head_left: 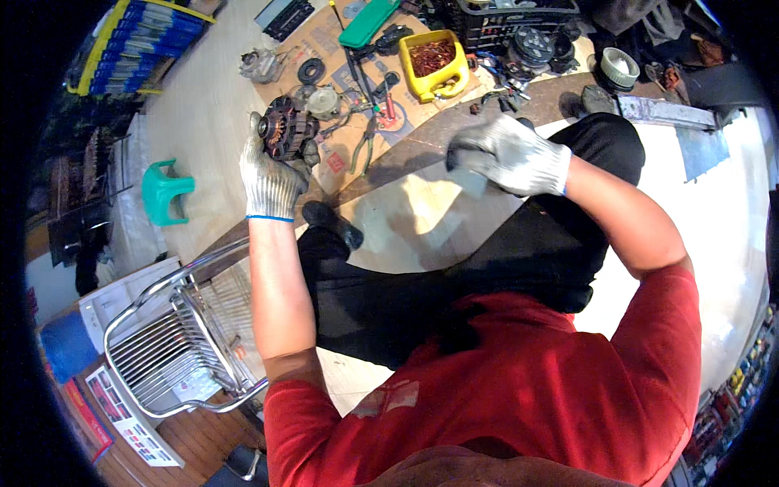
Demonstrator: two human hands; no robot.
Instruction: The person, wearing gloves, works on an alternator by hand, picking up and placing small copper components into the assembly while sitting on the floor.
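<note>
My left hand [274, 174], in a white knit glove with a blue cuff edge, is closed around a dark, round alternator part [286, 130]. Copper windings show inside its finned rim, and the hand holds it up above the cardboard's left side. My right hand [507, 154], gloved the same way with a grey palm side, is raised over the floor near my right knee. Motion smears its fingers, and a pale blur lies just below them; whether it holds anything is unclear. Pliers with green handles [363, 150] lie between the hands on the cardboard.
Beyond the hands, cardboard [333, 40] carries a yellow cut-open container [458, 69] of reddish-brown bits, a green case [367, 23], a black ring [310, 71] and a metal housing [323, 103]. A black crate [519, 24] stands behind. Left are a green stool [166, 192] and metal-framed chair [174, 357].
</note>
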